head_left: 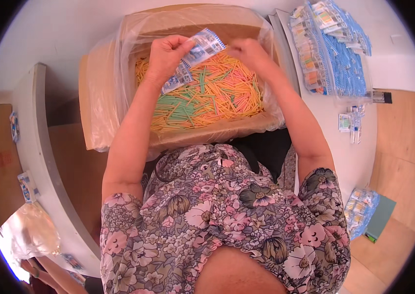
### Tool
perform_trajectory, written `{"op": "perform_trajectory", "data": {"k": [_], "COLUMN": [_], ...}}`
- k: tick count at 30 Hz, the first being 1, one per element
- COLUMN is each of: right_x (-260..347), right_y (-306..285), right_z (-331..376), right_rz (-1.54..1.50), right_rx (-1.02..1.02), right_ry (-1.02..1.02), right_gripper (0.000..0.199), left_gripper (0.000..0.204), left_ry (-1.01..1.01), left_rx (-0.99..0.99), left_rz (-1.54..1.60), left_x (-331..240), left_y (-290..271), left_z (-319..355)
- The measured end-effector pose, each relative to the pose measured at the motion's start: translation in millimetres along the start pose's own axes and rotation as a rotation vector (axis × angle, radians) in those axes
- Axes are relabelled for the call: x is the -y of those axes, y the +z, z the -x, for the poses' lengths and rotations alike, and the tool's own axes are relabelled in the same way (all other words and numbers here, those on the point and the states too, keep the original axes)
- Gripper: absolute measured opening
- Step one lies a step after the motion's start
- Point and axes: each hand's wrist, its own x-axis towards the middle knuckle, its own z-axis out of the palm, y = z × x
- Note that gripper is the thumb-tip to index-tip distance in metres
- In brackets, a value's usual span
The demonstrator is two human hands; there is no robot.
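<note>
My left hand (166,56) pinches a small blue-and-white printed packet (203,47) between thumb and fingers. A second packet (180,77) of the same look hangs just below that hand; whether the two are joined I cannot tell. My right hand (249,53) is at the right end of the held packet, its fingers curled and smeared by motion, so whether it grips anything is unclear. Both hands are over a cardboard box (90,105) lined with a clear plastic bag (129,93). Inside lie loose thin sticks (227,88) in orange, yellow, pink and green.
At right, a white table (325,130) carries a clear bin of blue packets (342,63) and a few loose packets (350,122). A bag of packets (362,208) lies lower right. Another tabletop (45,147) stands at left, with a clear bag (33,230) and another person's arm (53,277).
</note>
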Motion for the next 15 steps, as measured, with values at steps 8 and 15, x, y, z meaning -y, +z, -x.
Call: {"op": "perform_trajectory", "data": {"k": [8, 15], "right_x": [-24, -35], "right_y": [50, 56], "right_z": [-7, -16], "right_rz": [0.903, 1.180], "right_rx": [0.130, 0.226], "right_ry": [-0.210, -0.393], "right_gripper": [0.020, 0.018], "left_gripper": [0.011, 0.011], "left_ry": [0.019, 0.021], "left_rx": [-0.151, -0.162], "left_rz": [0.107, 0.175], "left_x": [0, 1], "left_y": [-4, -3], "left_z": [-4, -8]}}
